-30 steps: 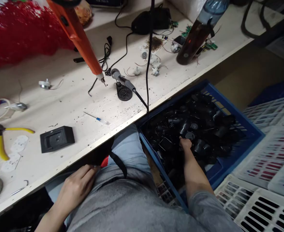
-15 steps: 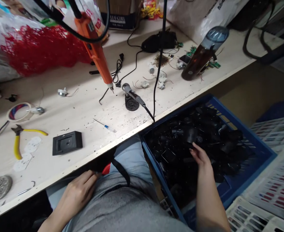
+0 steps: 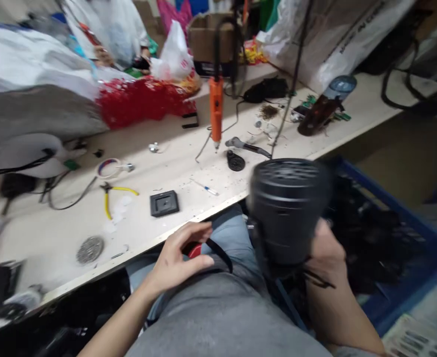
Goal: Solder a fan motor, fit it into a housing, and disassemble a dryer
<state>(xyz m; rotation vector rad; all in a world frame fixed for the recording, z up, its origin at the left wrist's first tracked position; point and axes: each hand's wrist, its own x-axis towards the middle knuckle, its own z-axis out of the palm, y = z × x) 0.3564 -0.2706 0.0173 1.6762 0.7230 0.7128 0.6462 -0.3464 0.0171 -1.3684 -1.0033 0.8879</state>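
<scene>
My right hand (image 3: 324,250) grips a black round housing with a slotted grille (image 3: 287,208), held up close to the camera above the blue crate (image 3: 400,213) of black parts. My left hand (image 3: 179,258) rests at my lap by the bench edge, fingers curled loosely around a small red object (image 3: 194,251) that is mostly hidden. The picture is smeared by motion.
On the pale workbench (image 3: 140,218) lie a black square block (image 3: 164,203), yellow-handled pliers (image 3: 114,196), a tape roll (image 3: 106,167), a small screwdriver (image 3: 207,188) and a metal disc (image 3: 90,249). An orange power screwdriver (image 3: 216,106) hangs over it. Red netting (image 3: 140,101), bags and a dark bottle (image 3: 320,111) stand behind.
My right hand has lifted a black grilled housing out of the blue crate up toward the camera. The view has swung up and left. My left hand has shifted slightly at the lap.
</scene>
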